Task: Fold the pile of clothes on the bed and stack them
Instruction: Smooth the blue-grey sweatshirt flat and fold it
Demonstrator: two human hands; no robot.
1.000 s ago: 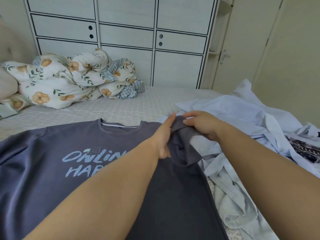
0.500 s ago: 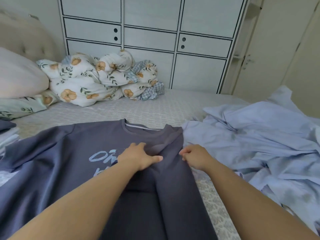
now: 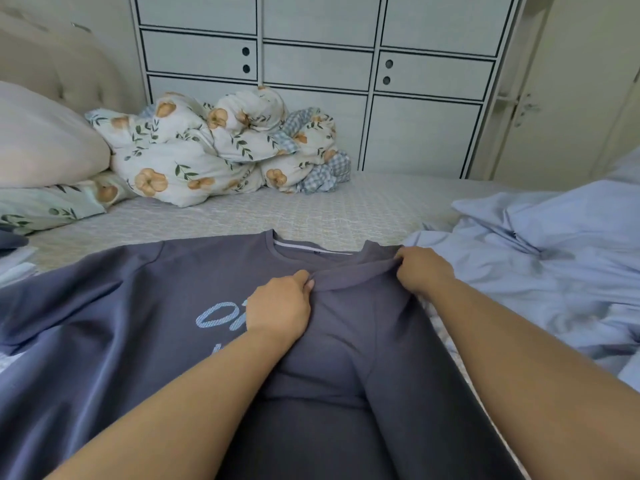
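- On the wide bed (image 3: 346, 209), covered in a pale textured quilted spread, the work looks early: only one garment is laid out and much remains loose.
- A heap of crumpled light-blue cotton clothes (image 3: 540, 258) lies unfolded on the right side, touching the shirt's right shoulder; that pile is plainly still to do.
- A bundled white floral duvet with orange flowers (image 3: 207, 157) sits by the far edge, well apart from the work.
- The slate-grey short-sleeved T-shirt with pale-blue lettering (image 3: 121, 323) lies face up in front of the person; its right side is folded inward over the chest, while the left sleeve is still spread flat.
- At the far left edge some flat pieces (image 3: 14, 265) may be a finished stack; too little shows to tell.
- The left hand (image 3: 280, 306) pinches the folded sleeve's hem near the collar.
- The right hand (image 3: 424, 268) pinches the same fold at the shoulder.
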